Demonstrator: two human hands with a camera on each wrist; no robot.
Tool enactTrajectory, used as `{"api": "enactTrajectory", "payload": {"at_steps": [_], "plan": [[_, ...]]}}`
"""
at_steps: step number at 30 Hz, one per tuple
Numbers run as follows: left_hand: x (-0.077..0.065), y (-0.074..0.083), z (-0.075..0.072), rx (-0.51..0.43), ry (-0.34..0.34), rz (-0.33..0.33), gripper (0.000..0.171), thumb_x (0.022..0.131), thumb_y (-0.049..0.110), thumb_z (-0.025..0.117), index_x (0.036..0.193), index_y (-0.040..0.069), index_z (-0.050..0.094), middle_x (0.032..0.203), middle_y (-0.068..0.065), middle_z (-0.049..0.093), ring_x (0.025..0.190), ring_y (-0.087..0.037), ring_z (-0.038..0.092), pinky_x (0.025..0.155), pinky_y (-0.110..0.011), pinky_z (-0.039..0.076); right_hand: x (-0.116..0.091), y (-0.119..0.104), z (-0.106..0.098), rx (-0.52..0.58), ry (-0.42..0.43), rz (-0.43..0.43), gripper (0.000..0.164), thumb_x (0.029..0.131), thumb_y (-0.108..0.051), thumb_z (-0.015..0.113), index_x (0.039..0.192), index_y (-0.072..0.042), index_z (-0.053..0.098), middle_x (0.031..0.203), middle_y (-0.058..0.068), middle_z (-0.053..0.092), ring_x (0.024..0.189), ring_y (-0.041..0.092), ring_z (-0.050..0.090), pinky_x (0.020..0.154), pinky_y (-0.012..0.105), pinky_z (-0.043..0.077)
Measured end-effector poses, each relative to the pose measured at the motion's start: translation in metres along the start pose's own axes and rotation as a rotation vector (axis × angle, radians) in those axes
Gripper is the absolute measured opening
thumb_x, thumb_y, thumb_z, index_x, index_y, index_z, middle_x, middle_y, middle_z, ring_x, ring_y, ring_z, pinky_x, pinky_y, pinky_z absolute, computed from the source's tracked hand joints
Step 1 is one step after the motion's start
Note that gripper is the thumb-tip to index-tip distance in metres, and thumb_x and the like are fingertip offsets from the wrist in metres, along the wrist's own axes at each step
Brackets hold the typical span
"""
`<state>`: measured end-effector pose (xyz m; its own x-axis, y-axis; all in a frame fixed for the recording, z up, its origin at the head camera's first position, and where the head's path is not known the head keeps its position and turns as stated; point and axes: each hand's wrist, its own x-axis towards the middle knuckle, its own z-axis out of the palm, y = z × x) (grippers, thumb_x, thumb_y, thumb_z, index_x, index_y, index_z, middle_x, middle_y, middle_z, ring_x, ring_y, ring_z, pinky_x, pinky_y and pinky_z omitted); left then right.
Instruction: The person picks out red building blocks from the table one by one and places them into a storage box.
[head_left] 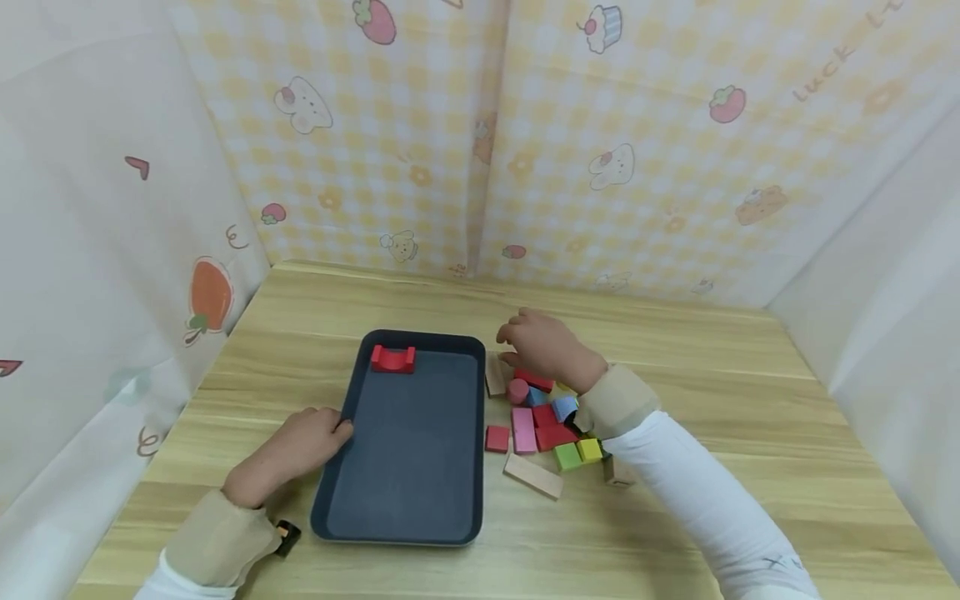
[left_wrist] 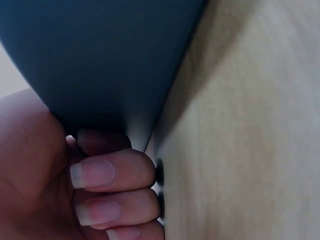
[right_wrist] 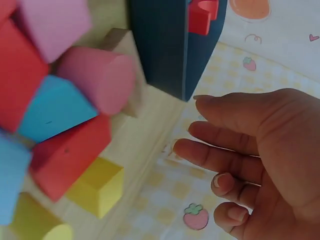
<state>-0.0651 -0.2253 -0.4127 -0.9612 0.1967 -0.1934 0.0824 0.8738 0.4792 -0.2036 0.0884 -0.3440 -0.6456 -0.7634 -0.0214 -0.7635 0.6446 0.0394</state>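
Observation:
My left hand (head_left: 300, 444) grips the left rim of the dark blue tray (head_left: 412, 450), thumb over the edge. In the left wrist view its fingers (left_wrist: 117, 170) are curled against the tray's outer side, close to the tabletop. A red block with a curved notch (head_left: 393, 360) sits in the tray's far left corner. Beyond the tray's right side, my right hand (head_left: 546, 346) hovers over the far end of a pile of wooden blocks, fingers loosely bent and holding nothing. Nearest to it are a plain wood block (head_left: 495, 375), a pink cylinder (right_wrist: 100, 80) and a red block (head_left: 534, 380).
Right of the tray lie a pink block (head_left: 523, 430), a red square block (head_left: 497, 438), green (head_left: 567, 456) and yellow (head_left: 590, 450) cubes, and a plain wood plank (head_left: 532, 476). The right forearm covers part of the pile. A checked curtain (head_left: 420, 142) hangs behind the table.

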Motion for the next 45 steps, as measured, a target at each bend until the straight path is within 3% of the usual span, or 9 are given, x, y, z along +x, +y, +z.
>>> {"api": "enactTrajectory", "payload": {"at_steps": [6,11,15,25,33,39,45], "plan": [[0.000,-0.001,0.000,0.008,0.000,-0.001,0.037,0.093,0.018,0.039,0.057,0.012,0.045,0.053,-0.002,0.040,0.047,-0.016,0.037,0.048,-0.030,0.032,-0.016,0.004,0.012,0.028,-0.043,0.085,0.025,0.085,-0.021,0.062,0.106,-0.009,0.068,0.097,0.007,0.066,0.088,0.020,0.056,0.071,0.036,0.052],[0.001,0.000,0.000,0.009,0.005,0.000,0.038,0.093,0.018,0.040,0.056,0.012,0.044,0.053,-0.001,0.039,0.047,-0.016,0.036,0.048,-0.030,0.032,-0.029,0.005,0.021,0.003,-0.050,0.144,0.010,0.085,-0.022,0.061,0.084,-0.013,0.066,0.073,0.001,0.060,0.067,0.015,0.053,0.051,0.030,0.047],[0.001,0.000,0.001,0.012,0.003,-0.002,0.038,0.093,0.018,0.040,0.056,0.012,0.044,0.053,-0.002,0.039,0.047,-0.016,0.036,0.048,-0.030,0.032,-0.036,0.005,0.028,-0.014,-0.051,0.177,0.015,0.083,-0.025,0.063,0.072,-0.015,0.060,0.061,-0.002,0.050,0.059,0.013,0.046,0.044,0.026,0.040],[0.000,0.000,-0.001,0.010,-0.002,-0.011,0.037,0.093,0.018,0.040,0.057,0.012,0.045,0.053,-0.002,0.040,0.048,-0.016,0.037,0.048,-0.030,0.032,-0.042,0.006,0.038,-0.064,-0.099,0.211,0.019,0.082,-0.027,0.065,0.087,-0.009,0.067,0.074,0.003,0.057,0.067,0.015,0.049,0.050,0.031,0.047],[0.000,0.000,0.000,0.007,0.009,0.002,0.037,0.093,0.018,0.041,0.056,0.012,0.044,0.053,-0.001,0.039,0.047,-0.016,0.037,0.048,-0.030,0.032,-0.041,0.009,0.041,-0.001,-0.143,0.250,0.023,0.081,-0.030,0.065,0.091,-0.009,0.066,0.077,0.002,0.057,0.069,0.016,0.048,0.051,0.032,0.046],[-0.001,0.001,0.000,0.002,0.007,0.004,0.037,0.093,0.018,0.040,0.056,0.012,0.044,0.053,-0.001,0.039,0.047,-0.015,0.036,0.048,-0.029,0.032,-0.042,0.011,0.045,0.075,-0.128,0.271,0.024,0.081,-0.030,0.066,0.093,-0.009,0.066,0.076,0.002,0.056,0.068,0.016,0.048,0.053,0.030,0.046],[0.000,0.002,-0.001,0.003,0.004,0.010,0.037,0.093,0.018,0.040,0.056,0.012,0.044,0.053,-0.001,0.039,0.047,-0.016,0.036,0.048,-0.029,0.031,-0.042,0.012,0.046,0.086,-0.127,0.267,0.024,0.082,-0.030,0.066,0.093,-0.008,0.066,0.076,0.002,0.056,0.067,0.016,0.048,0.054,0.029,0.046]]}}
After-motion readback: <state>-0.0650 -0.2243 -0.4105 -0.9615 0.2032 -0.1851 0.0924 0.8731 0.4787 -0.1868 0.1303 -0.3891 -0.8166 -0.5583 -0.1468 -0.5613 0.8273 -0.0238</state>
